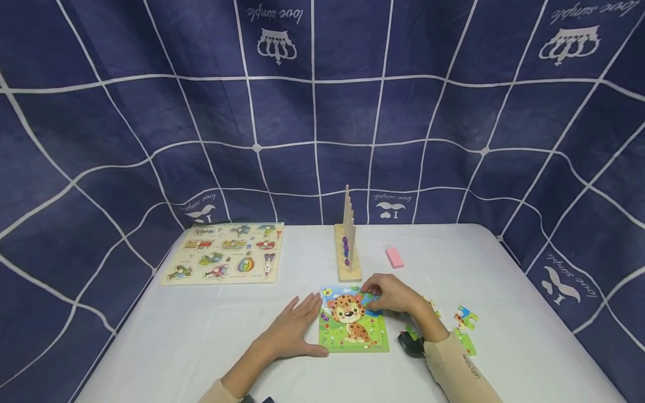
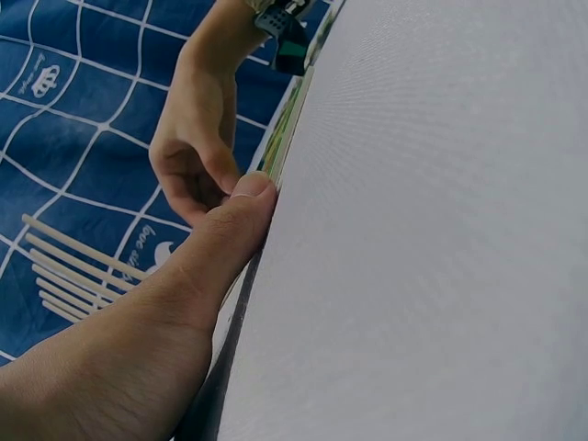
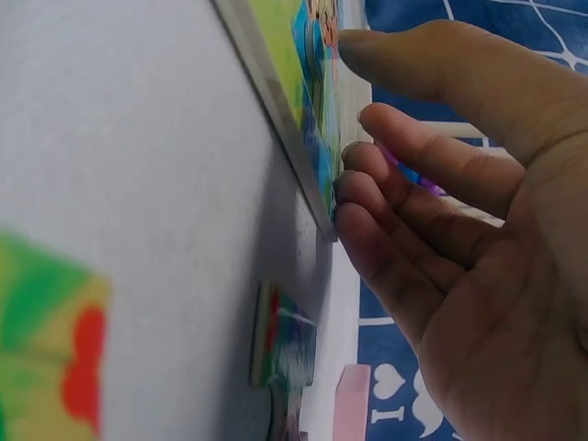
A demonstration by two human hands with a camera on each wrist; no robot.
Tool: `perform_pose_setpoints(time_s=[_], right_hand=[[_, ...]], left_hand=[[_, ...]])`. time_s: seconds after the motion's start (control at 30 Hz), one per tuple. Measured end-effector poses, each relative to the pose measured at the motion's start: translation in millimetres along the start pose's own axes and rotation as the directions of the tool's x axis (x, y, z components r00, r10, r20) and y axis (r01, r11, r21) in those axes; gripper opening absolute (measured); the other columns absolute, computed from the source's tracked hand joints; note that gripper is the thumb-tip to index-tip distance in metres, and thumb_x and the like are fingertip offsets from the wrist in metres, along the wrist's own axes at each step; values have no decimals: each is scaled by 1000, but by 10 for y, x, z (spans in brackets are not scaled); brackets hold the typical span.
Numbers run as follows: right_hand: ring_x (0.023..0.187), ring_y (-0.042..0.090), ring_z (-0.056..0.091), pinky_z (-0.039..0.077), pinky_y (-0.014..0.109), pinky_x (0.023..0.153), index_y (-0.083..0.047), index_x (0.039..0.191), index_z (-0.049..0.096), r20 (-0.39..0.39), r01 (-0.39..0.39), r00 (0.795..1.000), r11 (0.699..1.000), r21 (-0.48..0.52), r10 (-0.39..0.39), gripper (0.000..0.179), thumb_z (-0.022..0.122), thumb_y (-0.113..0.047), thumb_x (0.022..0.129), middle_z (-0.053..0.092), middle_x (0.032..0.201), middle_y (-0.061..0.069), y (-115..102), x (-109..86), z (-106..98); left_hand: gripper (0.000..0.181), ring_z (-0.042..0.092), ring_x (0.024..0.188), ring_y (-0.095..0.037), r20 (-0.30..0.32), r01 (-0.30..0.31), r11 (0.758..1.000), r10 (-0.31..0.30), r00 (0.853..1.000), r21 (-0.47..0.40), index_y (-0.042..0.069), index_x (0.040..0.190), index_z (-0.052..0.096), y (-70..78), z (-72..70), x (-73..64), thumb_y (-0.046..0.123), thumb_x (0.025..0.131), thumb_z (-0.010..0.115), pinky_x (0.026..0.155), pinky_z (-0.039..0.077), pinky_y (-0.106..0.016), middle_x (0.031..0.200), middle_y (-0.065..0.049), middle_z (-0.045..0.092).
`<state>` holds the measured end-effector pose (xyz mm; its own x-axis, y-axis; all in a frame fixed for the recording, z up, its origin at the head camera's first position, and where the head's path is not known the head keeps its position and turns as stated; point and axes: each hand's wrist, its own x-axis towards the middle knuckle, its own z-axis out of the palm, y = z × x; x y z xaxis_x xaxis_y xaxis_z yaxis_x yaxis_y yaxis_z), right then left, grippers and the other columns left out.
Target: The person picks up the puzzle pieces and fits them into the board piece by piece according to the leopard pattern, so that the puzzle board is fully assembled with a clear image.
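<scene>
A square jigsaw puzzle board with a cartoon leopard lies on the white table. My left hand rests flat at its left side, fingers stretched toward the upper left corner and thumb at the lower left corner. In the left wrist view the left thumb lies along the board's edge. Over the upper right of the board, my right hand has its fingertips and thumb spread apart on the picture. A blue puzzle piece stands slightly raised near the right thumb tip in the right wrist view. Nothing shows pinched between those fingers.
Loose puzzle pieces lie right of the board, partly behind the right forearm. Beyond it stand a wooden peg stand with purple beads and a pink block. A vehicle puzzle board lies back left. A patterned blue curtain surrounds the table.
</scene>
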<state>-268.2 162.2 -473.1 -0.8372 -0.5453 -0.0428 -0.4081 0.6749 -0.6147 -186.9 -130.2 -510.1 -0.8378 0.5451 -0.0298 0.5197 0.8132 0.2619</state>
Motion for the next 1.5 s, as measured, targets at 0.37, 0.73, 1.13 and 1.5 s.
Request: perform_pose_setpoints(time_s=[0.37, 0.73, 1.13, 1.5], right_hand=[[82, 14, 57, 51, 21, 71, -7, 101, 70, -36, 7, 999, 999, 42, -5, 35, 84, -14, 70, 65, 90, 1, -26, -88, -93], [79, 14, 55, 49, 20, 68, -5, 102, 70, -41, -6, 999, 999, 40, 8, 35, 84, -13, 71, 65, 89, 4, 3, -136, -139], [81, 15, 53, 48, 22, 70, -4, 109, 69, -39, -31, 999, 999, 24, 32, 43, 85, -18, 71, 63, 90, 3, 29, -205, -265], [82, 15, 51, 45, 23, 68, -6, 111, 68, -58, -117, 991, 993, -13, 116, 48, 87, -19, 70, 61, 92, 2, 190, -445, -380]], left_hand=[[120, 19, 152, -20, 4, 5, 1000, -5, 1000, 0, 10, 155, 23, 10, -7, -21, 90, 69, 49, 124, 15, -48, 164, -5, 17], [120, 19, 152, -20, 3, 3, 1000, -3, 1000, -2, 10, 155, 22, 31, -2, -37, 89, 69, 49, 124, 14, -48, 164, -5, 17], [120, 19, 152, -21, -8, -2, 1000, 2, 1000, -8, 10, 155, 24, 23, -9, -2, 90, 69, 49, 124, 15, -48, 164, -5, 18], [121, 21, 151, -21, -17, -2, 1000, 2, 1000, -1, 9, 155, 25, 11, 10, -21, 90, 68, 48, 124, 17, -48, 163, -5, 19]])
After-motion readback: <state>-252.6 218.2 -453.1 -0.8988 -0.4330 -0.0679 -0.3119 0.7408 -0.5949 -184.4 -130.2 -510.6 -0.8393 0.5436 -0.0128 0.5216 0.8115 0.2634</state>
